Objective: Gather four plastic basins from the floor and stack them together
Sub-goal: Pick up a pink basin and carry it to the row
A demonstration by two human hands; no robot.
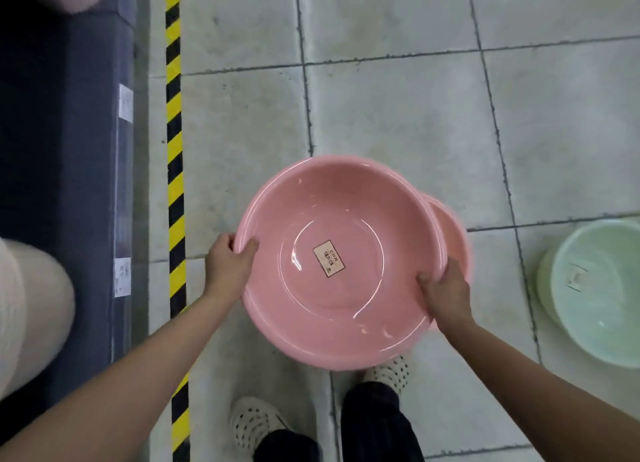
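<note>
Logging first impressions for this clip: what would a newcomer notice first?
A pink basin fills the centre, its rim gripped by the left hand and right hand. A second pink basin peeks out beneath its right side. A green basin sits on the tiled floor at the right edge.

Head view: left hand (228,264) and right hand (446,293) grip opposite rims of the upper pink basin (332,191), thumbs inside. Its label (329,258) lies between the two thumbs. A lower pink basin (453,233) protrudes just beyond the right fingers. A green basin (602,288) stands well outward of them, and striped tape (175,149) runs outside the left fingers.
</note>
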